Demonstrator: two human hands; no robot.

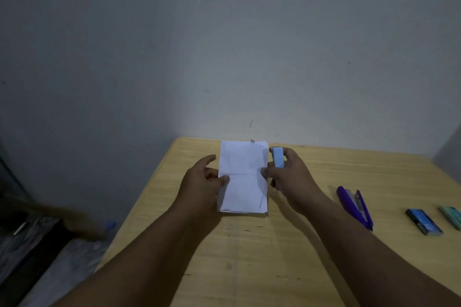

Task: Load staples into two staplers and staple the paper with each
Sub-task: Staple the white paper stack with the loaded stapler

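Two staplers: we count one light blue stapler (277, 157) in hand and one purple stapler (355, 207) lying on the table (249, 257).
Paper: a folded white stack (243, 177) lies on the table near the far edge, long side running away from us; a few small dark marks sit at its far right corner, too small for us to tell what they are.
Left hand: our left hand (202, 179) grips the paper's left edge, thumb on top, the other fingers loosely spread.
Right hand: our right hand (289, 172) is closed around the light blue stapler, held upright just beside the paper's right edge, thumb touching the sheet.
Purple stapler: hinged open, metal channel showing, well apart from the paper on the right.
Staple boxes: a dark blue box (423, 224) and a teal box (451, 215) lie further right, the teal one cut by the frame.
Edges: the table's left edge runs diagonally close under the left forearm; its far edge meets the grey wall (224, 57) just behind the paper.
Open room: bare wood in front of the paper and between paper and purple stapler.
Writing: faint pencil-like lines on the paper and print on the boxes; we can read none of it.
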